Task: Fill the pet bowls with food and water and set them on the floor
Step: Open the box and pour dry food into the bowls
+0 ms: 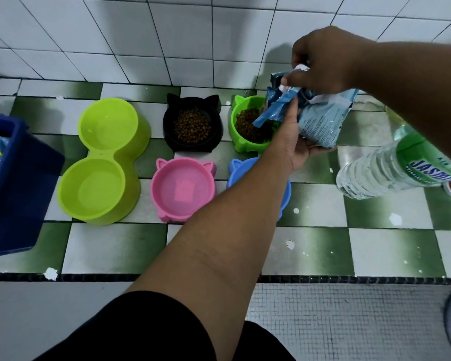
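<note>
View from above onto a green-and-white checkered tile floor [310,246] that meets a white tiled wall [115,35]. Both hands hold a light blue food bag [320,121] at the far right. The right hand [323,61] pinches the bag's torn top edge between thumb and fingers. The left hand [294,144], palm up, cups the bag from beneath, fingers curled under it. The bag's open mouth tilts over a green cat-eared bowl [241,147], which holds brown kibble [245,123].

Just left of it sits a black cat-eared bowl [167,126], also holding kibble. Nearer stand a pink cat-eared bowl [182,162] and a blue bowl [236,170], the blue one mostly hidden behind the left forearm. A lime-green double bowl [107,152] sits to their left. Whether these hold water is unclear.

A dark blue bin [11,183] is at the left edge. A clear plastic water bottle [401,165] with a green label is at the right edge.
</note>
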`<move>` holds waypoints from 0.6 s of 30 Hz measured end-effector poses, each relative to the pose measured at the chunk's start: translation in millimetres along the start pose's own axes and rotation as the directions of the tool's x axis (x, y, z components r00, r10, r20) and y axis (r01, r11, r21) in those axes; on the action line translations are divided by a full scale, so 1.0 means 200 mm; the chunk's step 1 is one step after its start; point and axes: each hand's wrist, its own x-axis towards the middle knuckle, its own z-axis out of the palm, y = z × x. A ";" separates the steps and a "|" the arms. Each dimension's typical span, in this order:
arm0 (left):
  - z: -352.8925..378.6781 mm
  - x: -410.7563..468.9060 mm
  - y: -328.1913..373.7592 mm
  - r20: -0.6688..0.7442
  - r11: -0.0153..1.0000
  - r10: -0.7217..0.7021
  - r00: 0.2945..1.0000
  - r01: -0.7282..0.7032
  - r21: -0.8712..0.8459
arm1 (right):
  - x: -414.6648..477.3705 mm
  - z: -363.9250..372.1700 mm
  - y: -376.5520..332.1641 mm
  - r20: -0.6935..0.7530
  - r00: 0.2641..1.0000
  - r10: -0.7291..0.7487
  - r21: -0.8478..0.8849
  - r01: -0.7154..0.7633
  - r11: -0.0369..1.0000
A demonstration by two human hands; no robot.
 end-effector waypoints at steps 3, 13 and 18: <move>-0.01 -0.01 0.01 -0.015 0.998 -0.011 1.000 0.011 0.060 | -0.04 -0.01 0.01 -0.012 1.000 0.013 0.014 -0.013 1.000; -0.01 -0.07 0.02 -0.044 0.964 -0.017 0.999 0.029 0.264 | -0.21 -0.04 0.07 -0.037 0.991 0.132 0.131 -0.126 0.983; 0.02 -0.09 0.05 -0.071 0.953 -0.011 0.997 0.032 0.300 | -0.26 -0.08 0.05 -0.081 0.986 0.144 0.149 -0.131 0.980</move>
